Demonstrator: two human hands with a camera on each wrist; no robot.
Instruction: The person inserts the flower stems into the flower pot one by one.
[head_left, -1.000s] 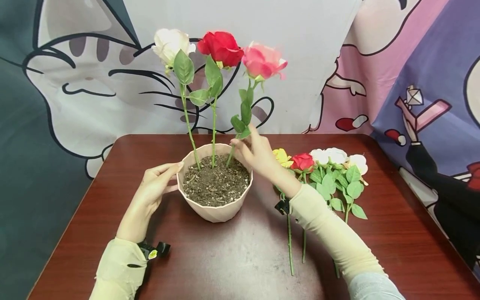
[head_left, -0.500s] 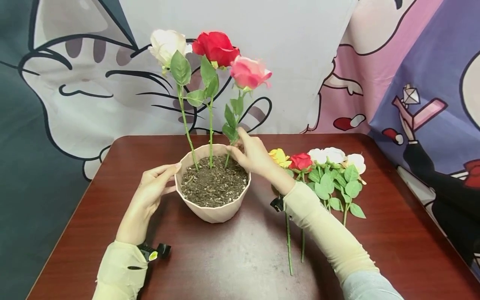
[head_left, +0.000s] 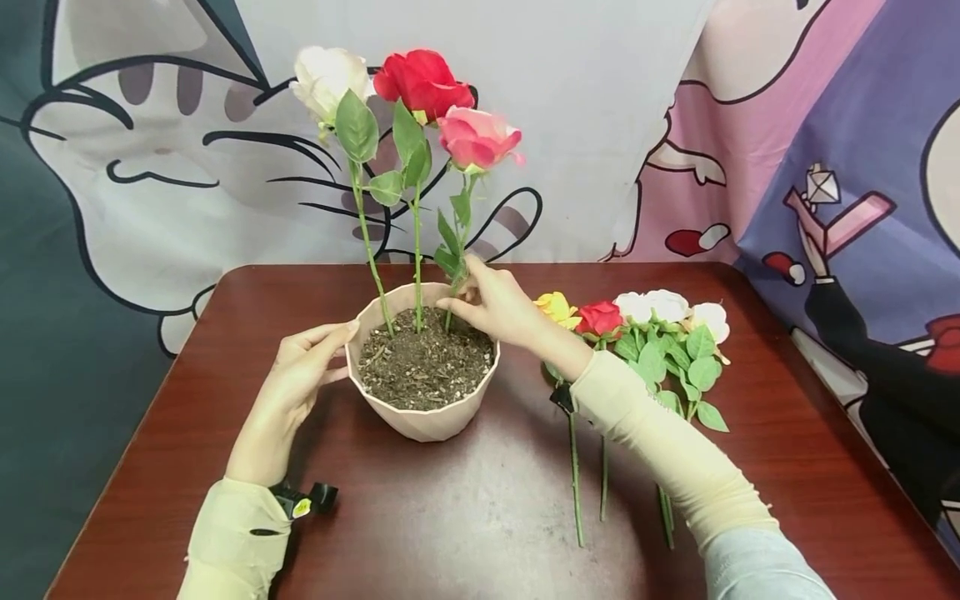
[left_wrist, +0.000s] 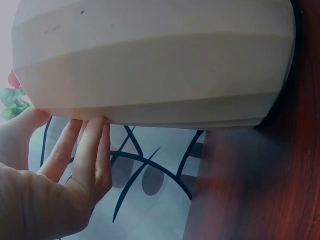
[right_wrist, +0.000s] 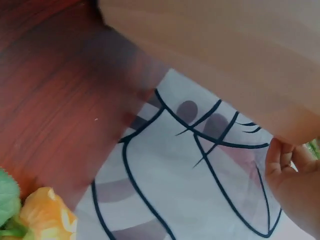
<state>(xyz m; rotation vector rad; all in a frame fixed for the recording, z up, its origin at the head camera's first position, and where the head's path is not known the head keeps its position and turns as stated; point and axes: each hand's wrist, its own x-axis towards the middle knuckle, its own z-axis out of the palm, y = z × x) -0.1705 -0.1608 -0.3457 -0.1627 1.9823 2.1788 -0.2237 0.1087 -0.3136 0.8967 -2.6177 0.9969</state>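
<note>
"So, what are the fingers doing?"

"The right hand (head_left: 497, 307) pinches the pink rose (head_left: 477, 138) low on its stem, thumb and fingers clamped together there. The left hand (head_left: 298, 367) has its fingers apart and fairly straight, tips against the outer wall of the pot (head_left: 427, 423), thumb at the rim."

"And what's different from a second ago?"

"The pink bloom sits lower and nearer the red rose (head_left: 422, 83), its stem more upright."

"What's in the pot?"

"Dark soil (head_left: 423, 375), with three stems in it: white rose (head_left: 330, 82) leaning left, red in the middle, pink on the right. Several loose roses (head_left: 600, 318) lie beyond, on the tabletop (head_left: 450, 525)."
</note>
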